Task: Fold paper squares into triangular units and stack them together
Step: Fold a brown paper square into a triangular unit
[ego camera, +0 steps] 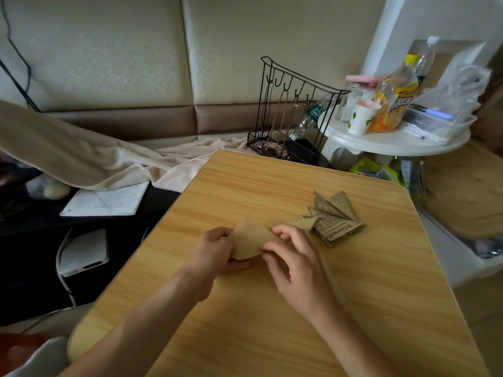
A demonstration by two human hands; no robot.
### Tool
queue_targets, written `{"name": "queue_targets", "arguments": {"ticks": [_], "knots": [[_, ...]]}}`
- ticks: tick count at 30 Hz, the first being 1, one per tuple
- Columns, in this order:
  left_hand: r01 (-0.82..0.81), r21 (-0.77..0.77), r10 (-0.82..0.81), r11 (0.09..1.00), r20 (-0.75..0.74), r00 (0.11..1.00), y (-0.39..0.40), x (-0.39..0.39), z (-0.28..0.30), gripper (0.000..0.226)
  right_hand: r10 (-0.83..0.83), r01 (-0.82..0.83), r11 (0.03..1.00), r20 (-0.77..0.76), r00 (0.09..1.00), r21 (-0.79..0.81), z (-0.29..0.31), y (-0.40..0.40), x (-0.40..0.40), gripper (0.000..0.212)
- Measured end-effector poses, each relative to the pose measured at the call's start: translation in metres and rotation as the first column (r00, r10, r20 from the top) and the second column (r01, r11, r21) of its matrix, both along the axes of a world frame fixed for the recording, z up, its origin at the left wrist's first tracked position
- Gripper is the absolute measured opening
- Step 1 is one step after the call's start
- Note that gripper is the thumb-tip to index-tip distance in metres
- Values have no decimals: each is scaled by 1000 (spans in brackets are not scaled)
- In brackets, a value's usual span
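Your hands, left hand (217, 248) and right hand (294, 257), pinch the brown paper (251, 239) just left of the finished stack (333, 217); uneven pressure could skew the crease.

Soft, diffuse daylight lit the scene, brightest at the far right by the white pillar (381, 31) and round stand (394, 144). The table (272, 308) carried a mild sheen and only faint shadows beneath the hands (296, 263). The near left floor was dim, almost black. Wide-angle distortion bowed the wall panels (109, 63) and the table's edges. The frame's corners were smeared; the middle was fairly sharp, with print legible on the folded paper (336, 225).
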State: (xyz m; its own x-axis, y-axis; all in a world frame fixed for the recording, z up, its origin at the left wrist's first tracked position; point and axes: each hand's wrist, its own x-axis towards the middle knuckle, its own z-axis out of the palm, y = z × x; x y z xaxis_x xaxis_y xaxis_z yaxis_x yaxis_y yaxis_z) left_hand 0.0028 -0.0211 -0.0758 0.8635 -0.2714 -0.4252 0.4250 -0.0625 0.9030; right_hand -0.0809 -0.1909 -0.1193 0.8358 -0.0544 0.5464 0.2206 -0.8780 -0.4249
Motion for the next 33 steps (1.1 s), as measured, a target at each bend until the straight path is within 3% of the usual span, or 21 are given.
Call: {"name": "queue_targets", "arguments": {"ticks": [5, 12, 14, 21, 26, 33], "knots": [[139, 26, -141, 990, 102, 985, 3, -1, -2, 7, -23, 25, 994, -18, 1000, 109, 3, -1, 3, 4], [339, -18, -335, 941, 107, 936, 3, -7, 0, 29, 17, 0, 961, -59, 998, 276, 9, 1, 4, 9], [367, -18, -363, 930, 118, 924, 2, -8, 2, 20, 27, -10, 959, -56, 998, 282, 9, 1, 4, 9], [165, 22, -167, 986, 123, 978, 1, -4, -3, 15, 20, 0, 927, -50, 999, 374, 6, -1, 7, 11], [85, 105, -104, 991, 191, 976, 1, 0, -8, 13, 118, -67, 881, -81, 990, 468, 9, 1, 4, 6], [80, 59, -88, 995, 163, 983, 1, 3, -12, 15, 138, -46, 843, -133, 982, 536, 6, -1, 6, 13]]}}
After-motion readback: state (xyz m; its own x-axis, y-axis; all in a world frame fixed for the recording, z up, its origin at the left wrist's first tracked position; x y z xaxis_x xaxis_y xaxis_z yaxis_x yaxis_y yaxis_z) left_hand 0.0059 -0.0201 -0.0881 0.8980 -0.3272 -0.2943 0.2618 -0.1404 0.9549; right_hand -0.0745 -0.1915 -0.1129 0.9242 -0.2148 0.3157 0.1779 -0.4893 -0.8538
